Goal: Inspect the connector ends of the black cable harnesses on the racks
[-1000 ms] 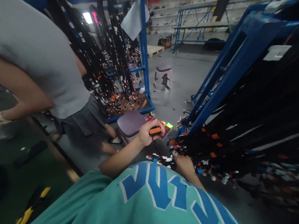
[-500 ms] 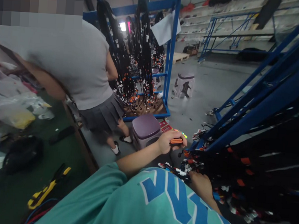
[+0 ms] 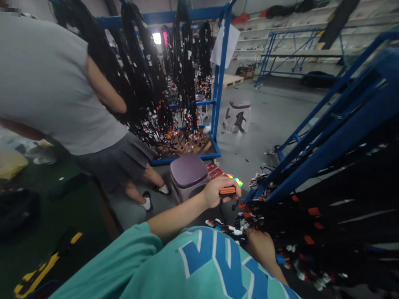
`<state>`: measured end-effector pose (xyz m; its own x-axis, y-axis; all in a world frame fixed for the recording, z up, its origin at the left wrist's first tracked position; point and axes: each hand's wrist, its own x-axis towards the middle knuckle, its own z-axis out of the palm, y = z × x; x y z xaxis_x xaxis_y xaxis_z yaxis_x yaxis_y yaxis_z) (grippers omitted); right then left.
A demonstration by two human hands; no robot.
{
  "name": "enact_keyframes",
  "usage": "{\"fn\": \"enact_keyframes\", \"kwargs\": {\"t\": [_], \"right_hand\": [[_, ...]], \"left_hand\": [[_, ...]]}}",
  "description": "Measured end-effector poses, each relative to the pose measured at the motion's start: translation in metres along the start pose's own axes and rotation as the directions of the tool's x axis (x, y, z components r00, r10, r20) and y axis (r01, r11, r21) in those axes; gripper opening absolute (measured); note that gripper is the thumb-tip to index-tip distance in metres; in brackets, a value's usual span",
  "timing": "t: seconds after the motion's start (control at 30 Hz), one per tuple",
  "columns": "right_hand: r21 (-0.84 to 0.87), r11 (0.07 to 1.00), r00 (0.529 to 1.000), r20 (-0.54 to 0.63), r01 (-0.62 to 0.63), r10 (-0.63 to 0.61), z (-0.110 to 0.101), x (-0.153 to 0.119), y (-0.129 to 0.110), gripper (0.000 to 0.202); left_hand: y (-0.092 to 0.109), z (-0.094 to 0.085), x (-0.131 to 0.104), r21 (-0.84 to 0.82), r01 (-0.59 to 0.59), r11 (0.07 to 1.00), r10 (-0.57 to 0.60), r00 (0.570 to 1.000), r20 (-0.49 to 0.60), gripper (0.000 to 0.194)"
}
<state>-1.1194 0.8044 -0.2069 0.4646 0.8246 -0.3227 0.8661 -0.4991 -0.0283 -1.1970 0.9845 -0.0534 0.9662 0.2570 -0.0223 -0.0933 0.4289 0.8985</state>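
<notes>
My left hand (image 3: 215, 193) is closed around a black connector with an orange ribbed face (image 3: 227, 191), held in front of my body. Lower and to the right, my right hand (image 3: 261, 244) is closed among the wiring harness (image 3: 237, 230), whose white, black and orange plugs stick out past its fingers. Some of those fingers are hidden by the plugs. Black cables (image 3: 344, 212) with orange and white connectors hang close by on the right.
A purple-topped stool (image 3: 189, 170) stands just beyond my left hand. A person in a grey top (image 3: 51, 77) is at the left. A blue rack (image 3: 219, 87) carries hanging harnesses; another blue frame (image 3: 309, 129) slants along the right. Yellow-and-black cutters (image 3: 43, 271) lie lower left.
My view has turned slightly right, so my hands and the racks sit further left. The person in grey leans more to the left. Both hands keep their hold.
</notes>
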Motion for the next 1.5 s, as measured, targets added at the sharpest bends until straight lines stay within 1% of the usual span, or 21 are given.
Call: {"fn": "enact_keyframes", "kwargs": {"t": [0.27, 0.4, 0.73, 1.07, 1.17, 1.27, 1.4, 1.5], "right_hand": [[0.031, 0.999, 1.0, -0.002, -0.006, 0.006, -0.012, 0.0, -0.001, 0.033], [0.026, 0.999, 1.0, 0.014, -0.022, 0.022, -0.011, 0.001, 0.001, 0.031], [0.031, 0.999, 1.0, 0.022, -0.019, 0.018, -0.009, 0.0, 0.0, 0.032], [0.051, 0.999, 1.0, 0.007, -0.007, 0.007, -0.015, 0.002, 0.004, 0.037], [0.053, 0.999, 1.0, 0.002, -0.005, 0.005, -0.01, 0.005, 0.012, 0.038], [0.051, 0.999, 1.0, -0.02, -0.003, 0.004, -0.003, 0.009, 0.026, 0.039], [0.039, 0.999, 0.999, -0.037, 0.034, -0.033, 0.004, 0.011, 0.044, 0.04], [0.024, 0.998, 0.998, -0.037, 0.061, -0.06, 0.006, 0.01, 0.051, 0.042]], "left_hand": [[0.003, 0.003, 0.001, 0.017, 0.015, 1.0, -0.014, 0.999, -0.033, 0.036], [0.004, 0.004, 0.001, 0.03, 0.005, 1.0, -0.004, 0.999, -0.037, 0.036], [0.004, 0.006, 0.0, 0.049, 0.018, 0.999, -0.016, 0.999, -0.035, 0.037], [0.001, 0.016, 0.001, 0.14, 0.089, 0.986, -0.093, 0.995, 0.023, 0.04], [-0.004, 0.021, 0.007, 0.15, 0.111, 0.982, -0.115, 0.993, 0.022, 0.041], [-0.014, 0.031, 0.017, 0.191, 0.141, 0.971, -0.146, 0.989, 0.009, 0.04], [-0.027, 0.05, 0.032, 0.253, 0.186, 0.949, -0.194, 0.981, 0.004, 0.039], [-0.032, 0.065, 0.039, 0.264, 0.21, 0.942, -0.222, 0.975, 0.017, 0.039]]}}
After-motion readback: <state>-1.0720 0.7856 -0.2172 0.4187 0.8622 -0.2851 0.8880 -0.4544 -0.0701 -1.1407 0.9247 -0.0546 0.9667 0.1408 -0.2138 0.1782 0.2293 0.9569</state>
